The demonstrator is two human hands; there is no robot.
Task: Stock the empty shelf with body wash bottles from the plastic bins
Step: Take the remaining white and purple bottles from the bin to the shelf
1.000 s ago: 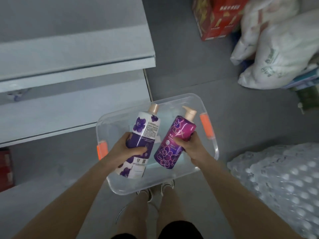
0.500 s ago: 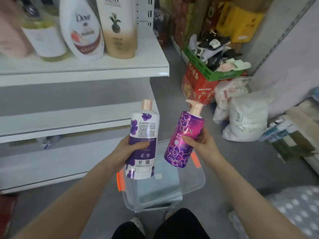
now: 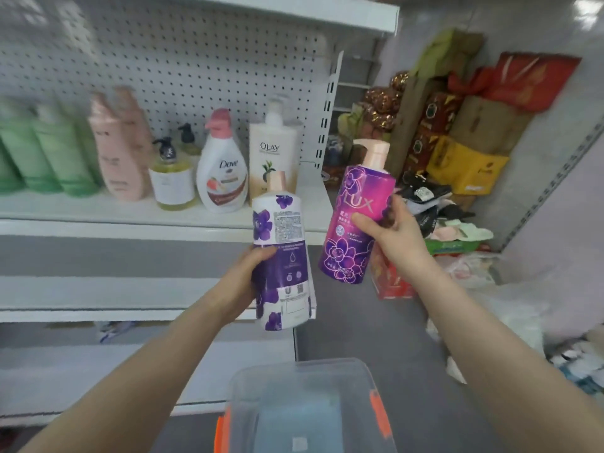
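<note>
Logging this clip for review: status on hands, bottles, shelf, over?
Left hand grips white-and-purple bottle. Right hand grips magenta bottle. Both in front of shelf, not yet placed. Other bottles line it.

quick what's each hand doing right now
Left hand: grips the white bottle.
Right hand: grips the purple bottle.
</note>
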